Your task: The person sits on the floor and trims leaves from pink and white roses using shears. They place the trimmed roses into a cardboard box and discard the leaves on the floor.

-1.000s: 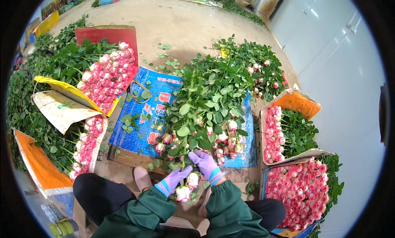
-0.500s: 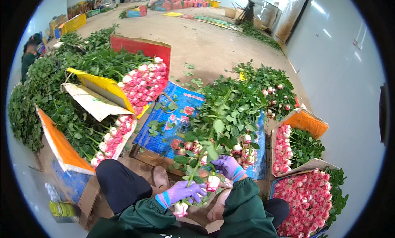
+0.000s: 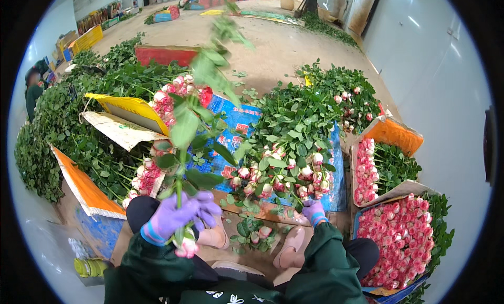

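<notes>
Left hand (image 3: 176,215): lower left, grip closed on rose stem (image 3: 179,193).
Right hand (image 3: 314,209): just below central rose pile (image 3: 294,128), grip unclear.

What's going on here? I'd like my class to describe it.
A person's gloved left hand holds a pink-and-white rose by its stem, bloom toward the body. The gloved right hand is at the near edge of a loose rose pile on a blue sheet; whether it grips anything is unclear. Stacked roses lie at left and right.
</notes>
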A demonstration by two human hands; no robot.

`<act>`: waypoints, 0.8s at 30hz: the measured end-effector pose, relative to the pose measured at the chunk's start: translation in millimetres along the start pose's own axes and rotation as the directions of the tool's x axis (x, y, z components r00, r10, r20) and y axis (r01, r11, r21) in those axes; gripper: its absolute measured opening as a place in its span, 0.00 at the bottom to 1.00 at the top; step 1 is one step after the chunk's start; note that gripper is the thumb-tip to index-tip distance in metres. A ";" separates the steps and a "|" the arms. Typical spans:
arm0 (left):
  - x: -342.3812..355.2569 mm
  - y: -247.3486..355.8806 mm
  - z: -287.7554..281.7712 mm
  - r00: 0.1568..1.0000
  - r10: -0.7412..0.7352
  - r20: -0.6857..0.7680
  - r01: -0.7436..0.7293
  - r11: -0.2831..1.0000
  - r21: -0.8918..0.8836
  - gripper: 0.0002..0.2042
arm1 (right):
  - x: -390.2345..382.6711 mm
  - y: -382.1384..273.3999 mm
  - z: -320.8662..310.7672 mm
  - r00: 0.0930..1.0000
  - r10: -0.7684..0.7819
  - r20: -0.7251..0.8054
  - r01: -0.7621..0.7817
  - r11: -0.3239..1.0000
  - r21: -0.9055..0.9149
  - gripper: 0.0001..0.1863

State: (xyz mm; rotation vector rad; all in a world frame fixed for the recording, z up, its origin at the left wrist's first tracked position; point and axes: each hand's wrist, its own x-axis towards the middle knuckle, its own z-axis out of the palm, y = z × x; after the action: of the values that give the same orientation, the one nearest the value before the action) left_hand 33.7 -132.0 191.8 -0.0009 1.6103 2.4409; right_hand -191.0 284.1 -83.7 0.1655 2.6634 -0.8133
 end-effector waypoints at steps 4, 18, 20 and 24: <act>14.3 33.6 -19.4 0.976 0.109 -0.190 -0.024 0.915 0.403 0.16 | -33.3 -25.7 7.8 0.995 -0.092 -0.040 0.092 0.996 -0.008 0.13; 81.1 47.4 -71.3 0.677 0.574 -0.461 -0.283 0.781 0.557 0.20 | -44.8 -10.4 72.3 0.944 -0.329 -0.011 0.319 0.924 -0.210 0.10; 90.3 48.3 -66.1 0.661 0.554 -0.506 -0.284 0.809 0.514 0.17 | -42.4 -13.5 88.0 0.958 -0.285 -0.041 0.236 0.858 -0.457 0.08; 86.8 48.5 -70.8 0.667 0.537 -0.516 -0.263 0.818 0.512 0.18 | -48.1 -27.1 95.5 0.963 -0.265 0.054 0.245 0.770 -0.589 0.09</act>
State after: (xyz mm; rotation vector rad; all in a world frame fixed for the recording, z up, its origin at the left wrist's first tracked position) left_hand -68.2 -199.0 197.1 -0.5312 2.6635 2.5140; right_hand -123.6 207.6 -126.1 -0.3559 2.8610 -0.0021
